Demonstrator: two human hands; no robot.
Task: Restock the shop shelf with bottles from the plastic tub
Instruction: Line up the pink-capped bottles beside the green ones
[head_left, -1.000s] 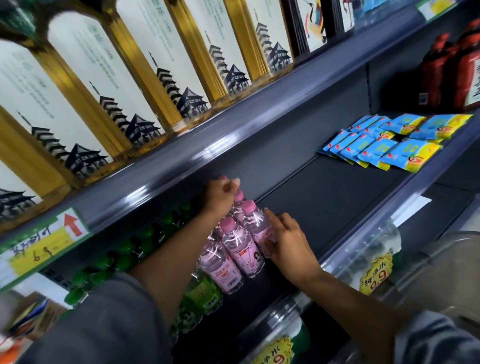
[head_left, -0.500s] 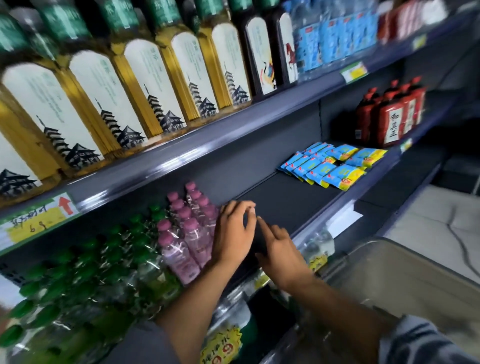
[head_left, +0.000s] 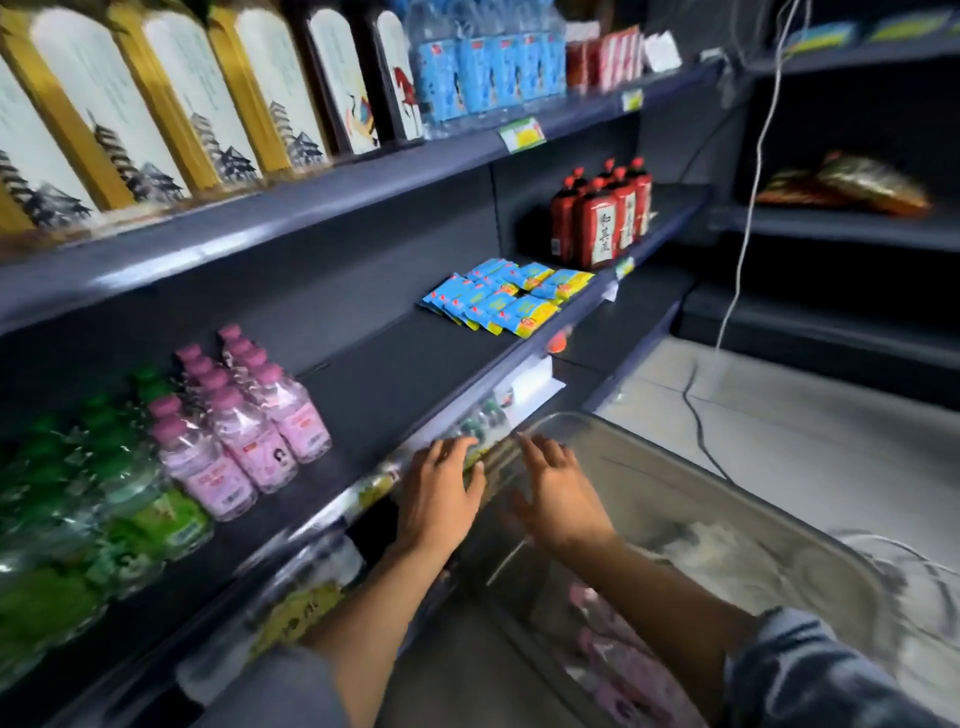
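Hands: two, left hand (head_left: 441, 499) and right hand (head_left: 558, 501), side by side, palms down.
Fingers: spread and fairly straight on both, gripping nothing; left fingertips (head_left: 452, 448) over the shelf's front edge (head_left: 467, 410), contact unclear; right ones over the plastic tub's rim (head_left: 649, 447).
Tub: clear, below and right of the fingers; blurred pink bottles in tub (head_left: 613, 654) inside, uncountable.
Shelved pink bottles (head_left: 244, 415): about ten, upright, left of the fingers.
Green bottles (head_left: 104, 493): many, further left.
Blue packets (head_left: 498, 301): beyond the fingers.
Red bottles (head_left: 602, 218): about six, furthest.
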